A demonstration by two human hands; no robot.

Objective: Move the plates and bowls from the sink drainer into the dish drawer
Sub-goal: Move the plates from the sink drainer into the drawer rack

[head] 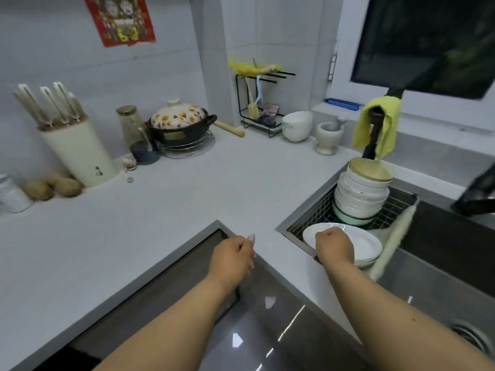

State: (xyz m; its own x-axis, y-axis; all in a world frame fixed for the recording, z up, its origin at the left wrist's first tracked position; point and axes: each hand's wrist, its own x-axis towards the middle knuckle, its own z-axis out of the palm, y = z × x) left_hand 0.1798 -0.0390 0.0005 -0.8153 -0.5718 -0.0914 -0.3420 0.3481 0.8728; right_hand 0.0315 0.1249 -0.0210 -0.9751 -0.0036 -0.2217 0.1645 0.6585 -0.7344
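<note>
A stack of white plates (367,243) lies flat at the near end of the wire sink drainer (320,207). Behind it a tall stack of white bowls (360,195) leans on its side, topped by a yellowish bowl. My right hand (334,247) sits on the left part of the plate stack with its fingers curled down over the top plate's rim. My left hand (233,257) hovers at the counter corner above the dark opening of the dish drawer (187,266), its fingers loosely curled, blurred and holding nothing. The glossy drawer front (270,311) is below it.
A pale cloth (391,245) hangs over the drainer's right edge into the sink (442,263). A yellow rag (375,127) drapes the black tap. On the counter behind are a mortar, white pots, a clay pot, a knife block and potatoes.
</note>
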